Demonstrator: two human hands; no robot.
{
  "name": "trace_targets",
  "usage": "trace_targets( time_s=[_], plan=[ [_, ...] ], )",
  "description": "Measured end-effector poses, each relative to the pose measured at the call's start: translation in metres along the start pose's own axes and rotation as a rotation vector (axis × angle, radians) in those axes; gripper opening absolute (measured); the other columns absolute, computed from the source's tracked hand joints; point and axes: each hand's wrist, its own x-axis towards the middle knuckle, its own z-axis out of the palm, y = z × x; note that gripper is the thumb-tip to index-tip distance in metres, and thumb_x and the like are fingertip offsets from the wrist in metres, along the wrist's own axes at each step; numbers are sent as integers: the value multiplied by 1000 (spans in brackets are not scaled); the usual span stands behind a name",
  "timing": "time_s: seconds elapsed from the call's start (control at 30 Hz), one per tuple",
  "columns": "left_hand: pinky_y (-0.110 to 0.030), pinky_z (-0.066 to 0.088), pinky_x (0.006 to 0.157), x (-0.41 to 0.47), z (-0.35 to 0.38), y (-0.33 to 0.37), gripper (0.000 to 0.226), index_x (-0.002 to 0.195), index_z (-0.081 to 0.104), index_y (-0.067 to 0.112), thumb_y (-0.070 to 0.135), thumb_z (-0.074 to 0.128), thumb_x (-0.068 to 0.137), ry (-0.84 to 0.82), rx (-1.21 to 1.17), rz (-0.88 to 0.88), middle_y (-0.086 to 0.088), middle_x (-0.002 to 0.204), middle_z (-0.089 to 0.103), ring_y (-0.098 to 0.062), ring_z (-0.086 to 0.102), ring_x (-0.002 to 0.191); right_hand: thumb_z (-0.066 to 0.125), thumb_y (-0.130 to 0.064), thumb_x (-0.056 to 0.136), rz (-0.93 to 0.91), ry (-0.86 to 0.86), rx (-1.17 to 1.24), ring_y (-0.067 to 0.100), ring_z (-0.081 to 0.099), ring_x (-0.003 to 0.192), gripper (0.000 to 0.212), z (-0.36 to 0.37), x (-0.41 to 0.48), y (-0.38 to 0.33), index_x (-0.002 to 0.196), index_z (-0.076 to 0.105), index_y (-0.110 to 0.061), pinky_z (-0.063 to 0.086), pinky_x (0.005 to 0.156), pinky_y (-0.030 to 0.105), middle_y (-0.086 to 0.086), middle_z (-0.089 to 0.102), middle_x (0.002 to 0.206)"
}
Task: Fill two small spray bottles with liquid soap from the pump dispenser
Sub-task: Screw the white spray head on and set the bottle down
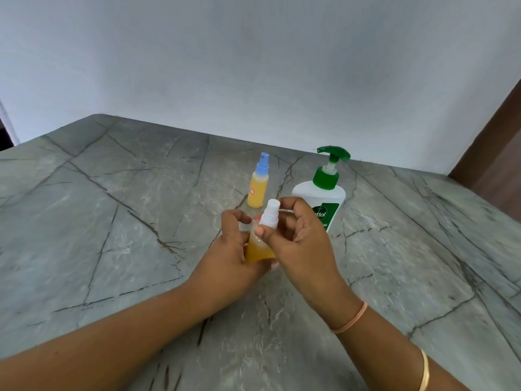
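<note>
White-topped spray bottle (260, 249) is held just above the grey veined countertop (112, 221), directly in front of us, between both hands. We record amber liquid in its lower part; the upper part is covered by fingers. It is roughly upright, leaning slightly to the right.

Left hand (229, 249): fingers curled round the bottle body, gripping it from the left.

Right hand (303, 244): thumb and fingers pinch the white spray head (270, 214) at the neck. We cannot tell whether the head is fully seated.

Blue-topped spray bottle (258, 190) stands upright on the countertop just behind the hands. Its top is on, it holds amber liquid almost to the shoulder, and it has a small label on its side.

Pump dispenser (321, 193), with a white body and green pump, stands to the right of that bottle, near but apart. Its lower part is hidden behind the right hand.

We note a pink band (352, 320) on the right wrist and a gold bangle (424, 373) further up the forearm.
</note>
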Motion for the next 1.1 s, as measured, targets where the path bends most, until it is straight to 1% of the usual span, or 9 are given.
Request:
trace_targets(
  time_s=[0.1,0.17,0.23,0.57,0.7,0.83,0.93,1.03,1.1],
  plan=[
    [-21,51,66,6,-7,0,68,115,19,29,19,73,75,-124,-81,-13,7,81,69,-8,66,75,64,1,81,67,-228,237,14,64,98,32,-14,6,-1,109,56,-13,52,83,26,5,69,104],
    [-25,53,74,9,-13,0,72,119,17,28,15,72,75,-207,-126,-6,6,85,69,-10,66,82,57,0,85,94,-374,273,18,60,108,32,-21,10,-1,116,56,-9,48,93,35,7,66,113],
    [-30,54,80,10,-16,0,77,124,16,28,13,73,75,-243,-144,-6,5,91,69,-13,66,89,52,1,88,97,-421,269,21,59,110,31,-24,13,0,118,57,-8,46,96,40,10,65,115],
    [-39,55,75,5,-11,2,73,123,17,31,16,71,76,-166,-24,46,1,81,68,-17,66,75,61,-1,84,-4,-146,48,7,65,93,25,-7,4,2,106,64,-12,50,85,22,-1,69,97],
    [-19,51,59,4,-8,4,71,124,16,26,13,68,77,-130,21,88,9,71,65,-5,62,62,63,-10,85,-42,-27,-98,4,63,88,23,1,0,5,107,64,-16,50,79,18,-4,69,95],
    [-21,52,57,4,-7,1,71,123,16,29,11,67,77,-121,9,95,5,72,64,-8,62,60,63,-12,85,-83,48,-120,1,60,83,18,8,-5,6,101,63,-20,45,72,8,-8,67,88],
    [-25,56,68,6,-10,0,72,120,17,36,12,70,76,-181,-82,75,4,83,68,-13,67,73,63,-5,84,-15,-88,57,6,64,91,25,0,-1,4,106,61,-16,48,80,15,0,69,96],
    [-27,55,75,9,-13,-3,75,114,16,43,10,71,76,-247,-157,46,3,91,69,-15,67,84,68,-6,74,116,-298,378,14,62,105,50,-19,7,3,120,52,-17,50,89,27,7,68,107],
    [-24,54,75,10,-14,-3,76,115,15,44,9,71,76,-270,-179,33,4,94,70,-14,67,88,67,-9,70,145,-389,451,15,59,111,60,-28,10,4,126,46,-20,48,92,29,6,66,115]
  ],
)
